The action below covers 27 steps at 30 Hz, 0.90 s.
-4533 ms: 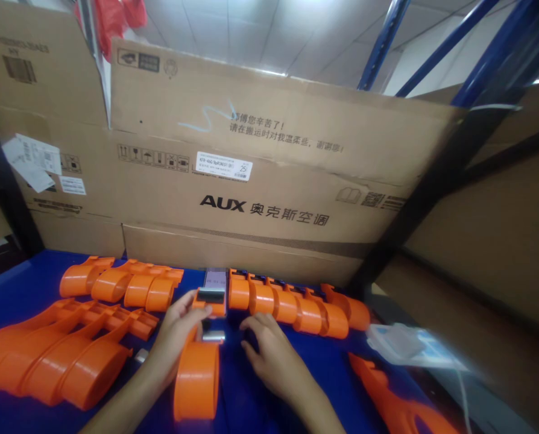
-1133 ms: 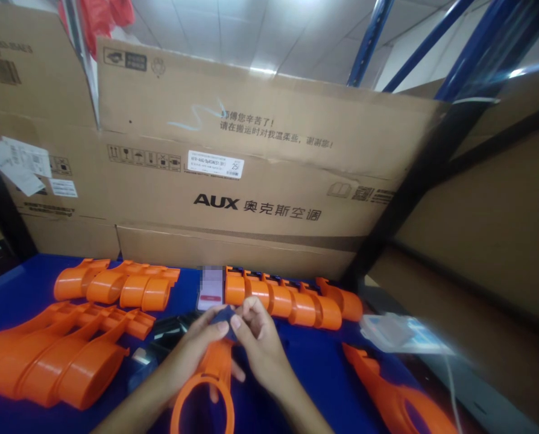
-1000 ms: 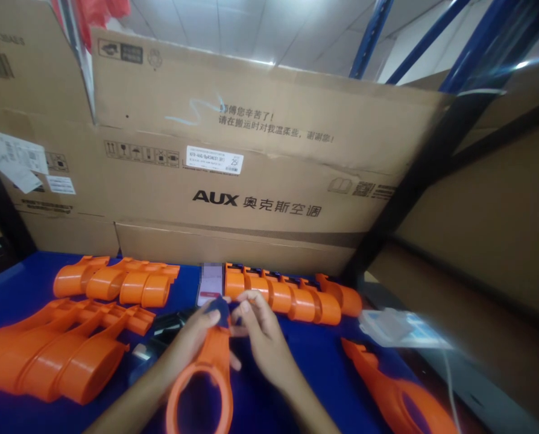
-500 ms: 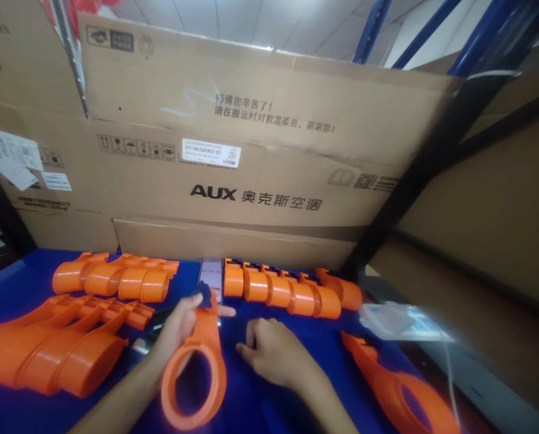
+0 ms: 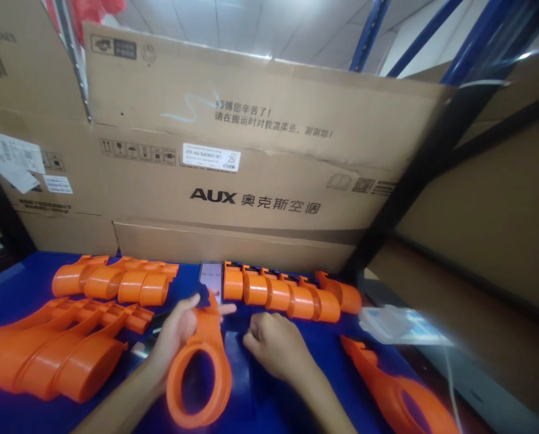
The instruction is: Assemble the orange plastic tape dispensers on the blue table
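Observation:
My left hand point(image 5: 175, 335) grips an orange plastic loop-shaped part point(image 5: 202, 369) by its narrow neck, ring end toward me, tilted above the blue table point(image 5: 29, 280). A small dark piece sits at the part's top end by my thumb. My right hand point(image 5: 276, 346) rests on the table just right of the part, fingers curled down; whether it holds anything is hidden.
A row of orange parts point(image 5: 283, 295) lies behind my hands, a phone point(image 5: 210, 278) stands beside it. More orange parts are stacked at the left point(image 5: 56, 349) and back left point(image 5: 116, 283). Another one point(image 5: 396, 392) lies at the right near a plastic bag point(image 5: 400, 325). Cardboard boxes point(image 5: 251, 163) wall the back.
My right hand has let go of the part's top end and dropped to the table. My left hand has tilted the orange part so its ring faces me.

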Tool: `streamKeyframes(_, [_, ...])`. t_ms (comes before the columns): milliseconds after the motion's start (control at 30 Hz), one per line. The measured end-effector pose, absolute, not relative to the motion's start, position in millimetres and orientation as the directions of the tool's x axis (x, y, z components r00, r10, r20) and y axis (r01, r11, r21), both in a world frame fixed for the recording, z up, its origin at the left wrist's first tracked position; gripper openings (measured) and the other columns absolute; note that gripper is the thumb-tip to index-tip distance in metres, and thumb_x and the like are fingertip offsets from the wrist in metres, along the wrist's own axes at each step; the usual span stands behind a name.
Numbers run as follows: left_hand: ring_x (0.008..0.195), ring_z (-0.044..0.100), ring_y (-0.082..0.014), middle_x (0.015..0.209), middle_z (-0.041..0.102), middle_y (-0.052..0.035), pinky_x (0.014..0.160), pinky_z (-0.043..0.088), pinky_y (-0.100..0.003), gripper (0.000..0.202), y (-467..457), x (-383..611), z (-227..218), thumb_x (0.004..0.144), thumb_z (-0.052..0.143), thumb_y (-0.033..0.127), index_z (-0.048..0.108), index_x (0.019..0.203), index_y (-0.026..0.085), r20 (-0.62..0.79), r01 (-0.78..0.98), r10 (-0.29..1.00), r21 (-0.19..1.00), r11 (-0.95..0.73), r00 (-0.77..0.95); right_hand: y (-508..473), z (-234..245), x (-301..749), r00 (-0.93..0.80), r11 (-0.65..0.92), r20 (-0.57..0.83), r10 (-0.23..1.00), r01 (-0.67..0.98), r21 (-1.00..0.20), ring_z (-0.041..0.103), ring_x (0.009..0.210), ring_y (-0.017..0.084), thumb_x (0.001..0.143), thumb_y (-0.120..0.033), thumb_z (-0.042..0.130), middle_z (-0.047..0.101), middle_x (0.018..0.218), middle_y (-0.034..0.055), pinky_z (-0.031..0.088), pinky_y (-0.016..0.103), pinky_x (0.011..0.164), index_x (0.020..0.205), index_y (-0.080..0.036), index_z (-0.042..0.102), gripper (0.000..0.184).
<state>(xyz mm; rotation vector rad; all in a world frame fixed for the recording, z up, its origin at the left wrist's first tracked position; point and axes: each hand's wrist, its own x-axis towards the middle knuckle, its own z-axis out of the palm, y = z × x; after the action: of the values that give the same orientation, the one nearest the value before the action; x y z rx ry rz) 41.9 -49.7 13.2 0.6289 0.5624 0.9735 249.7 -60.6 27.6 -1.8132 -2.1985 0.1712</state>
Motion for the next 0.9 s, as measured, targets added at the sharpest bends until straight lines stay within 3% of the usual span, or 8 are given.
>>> streamKeyframes(267, [0.064, 0.069, -0.0212, 0.099, 0.078, -0.0139, 0.06, 0.05, -0.029, 0.058, -53, 46, 14, 0.089, 0.059, 0.049, 0.058, 0.134, 0.012, -0.117, -0.608, 0.853, 0.654, 0.451, 0.508, -51, 26, 256, 0.014, 0.182, 0.271, 0.962, 0.709, -0.681, 0.056, 0.056, 0.016, 0.082, -0.021, 0.055, 0.058, 0.057, -0.0006, 0.034, 0.024, 0.051, 0.062, -0.022, 0.049, 0.02])
streamKeyframes(400, [0.079, 0.073, -0.0255, 0.109, 0.076, -0.0168, 0.073, 0.053, -0.033, 0.055, -57, 51, 18, 0.092, 0.057, 0.044, 0.058, 0.134, 0.009, -0.088, -0.61, 0.84, 0.647, 0.456, 0.535, -52, 26, 250, -0.025, 0.24, 0.244, 0.969, 0.305, -0.922, 0.052, 0.052, 0.014, 0.092, -0.04, 0.054, 0.049, 0.06, -0.0051, 0.042, 0.024, 0.05, 0.072, -0.023, 0.047, 0.027])
streamKeyframes(467, [0.088, 0.073, -0.0284, 0.11, 0.076, -0.0165, 0.079, 0.053, -0.034, 0.054, -58, 52, 20, 0.092, 0.057, 0.042, 0.059, 0.134, 0.009, -0.044, -0.646, 0.863, 0.644, 0.409, 0.503, -54, 29, 246, -0.084, 0.239, 0.231, 0.969, 0.095, -0.966, 0.053, 0.054, 0.013, 0.092, -0.05, 0.056, 0.051, 0.067, -0.0051, 0.048, 0.026, 0.053, 0.08, -0.023, 0.048, 0.03])
streamKeyframes(533, [0.094, 0.072, -0.0306, 0.111, 0.076, -0.0163, 0.083, 0.052, -0.036, 0.054, -58, 52, 21, 0.092, 0.056, 0.044, 0.059, 0.134, 0.009, -0.017, -0.67, 0.872, 0.633, 0.387, 0.488, -55, 31, 242, -0.112, 0.231, 0.231, 0.966, -0.015, -0.973, 0.054, 0.059, 0.013, 0.09, -0.053, 0.061, 0.052, 0.072, -0.0045, 0.05, 0.026, 0.056, 0.087, -0.024, 0.049, 0.032])
streamKeyframes(633, [0.096, 0.072, -0.032, 0.108, 0.076, -0.0165, 0.087, 0.052, -0.039, 0.054, -56, 52, 18, 0.092, 0.055, 0.048, 0.062, 0.13, 0.01, -0.023, -0.678, 0.879, 0.628, 0.383, 0.476, -55, 31, 237, -0.148, 0.194, 0.198, 0.969, -0.043, -0.98, 0.051, 0.064, 0.013, 0.091, -0.051, 0.063, 0.048, 0.074, -0.0046, 0.048, 0.023, 0.057, 0.091, -0.024, 0.05, 0.03])
streamKeyframes(767, [0.098, 0.072, -0.0308, 0.105, 0.077, -0.0137, 0.09, 0.051, -0.039, 0.048, -57, 55, 14, 0.092, 0.058, 0.047, 0.066, 0.124, 0.012, -0.056, -0.674, 0.908, 0.651, 0.349, 0.415, -54, 27, 235, -0.186, 0.177, 0.169, 0.968, 0.027, -0.984, 0.049, 0.069, 0.013, 0.089, -0.05, 0.066, 0.049, 0.082, -0.0033, 0.043, 0.021, 0.058, 0.092, -0.024, 0.051, 0.03])
streamKeyframes(900, [0.102, 0.07, -0.03, 0.109, 0.076, -0.0118, 0.094, 0.05, -0.039, 0.045, -62, 58, 19, 0.091, 0.06, 0.045, 0.066, 0.124, 0.015, -0.028, -0.682, 0.904, 0.646, 0.343, 0.427, -57, 28, 238, -0.251, 0.179, 0.144, 0.957, 0.123, -0.976, 0.048, 0.074, 0.014, 0.095, -0.05, 0.058, 0.052, 0.089, -0.0026, 0.045, 0.023, 0.066, 0.098, -0.026, 0.053, 0.025])
